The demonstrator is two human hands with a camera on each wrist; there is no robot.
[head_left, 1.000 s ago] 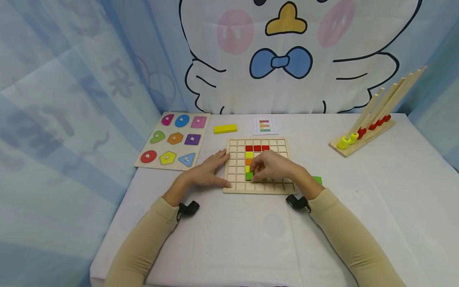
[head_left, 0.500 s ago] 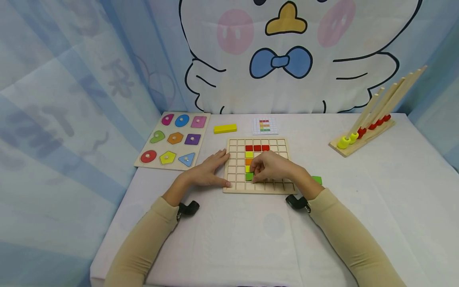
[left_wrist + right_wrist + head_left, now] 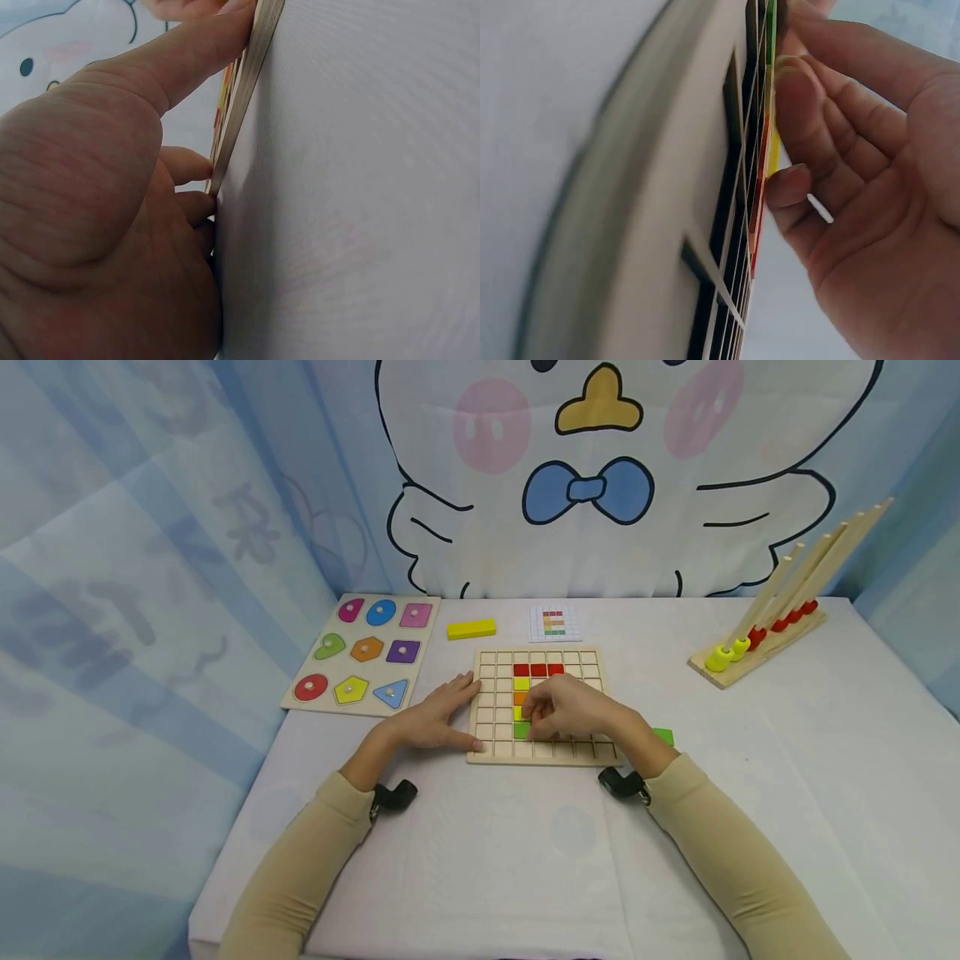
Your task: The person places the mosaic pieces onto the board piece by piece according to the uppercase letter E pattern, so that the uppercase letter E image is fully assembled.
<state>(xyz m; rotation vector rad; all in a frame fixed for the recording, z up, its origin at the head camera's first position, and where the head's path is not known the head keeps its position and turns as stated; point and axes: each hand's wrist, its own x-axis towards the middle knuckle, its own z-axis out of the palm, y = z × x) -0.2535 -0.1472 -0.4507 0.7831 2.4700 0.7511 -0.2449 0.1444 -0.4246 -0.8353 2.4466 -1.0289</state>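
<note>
A wooden grid board [image 3: 491, 727] lies on the table, holding a top row of red tiles [image 3: 537, 670]. Below their left end runs a column with a yellow tile [image 3: 521, 683], an orange tile [image 3: 519, 698], another yellow one and a green tile [image 3: 521, 730]. My right hand [image 3: 573, 706] reaches over the board with bent fingers, its thumb and fingertips pinching the green tile. Fingers and palm hide the middle of the grid. My left hand [image 3: 435, 718] rests spread at the board's left edge, thumb [image 3: 202, 56] and fingertips touching it.
Left of the board is a shape puzzle [image 3: 366, 649] with several knobbed pieces. Behind it lie a yellow block [image 3: 471, 629] and a pattern card [image 3: 555, 624]. A green block [image 3: 663, 737] shows past the right wrist. A bead-and-rod stand [image 3: 757, 643] stands at the right.
The green tile has shifted very slightly under my right fingertips. Both hands stay almost where they were.
</note>
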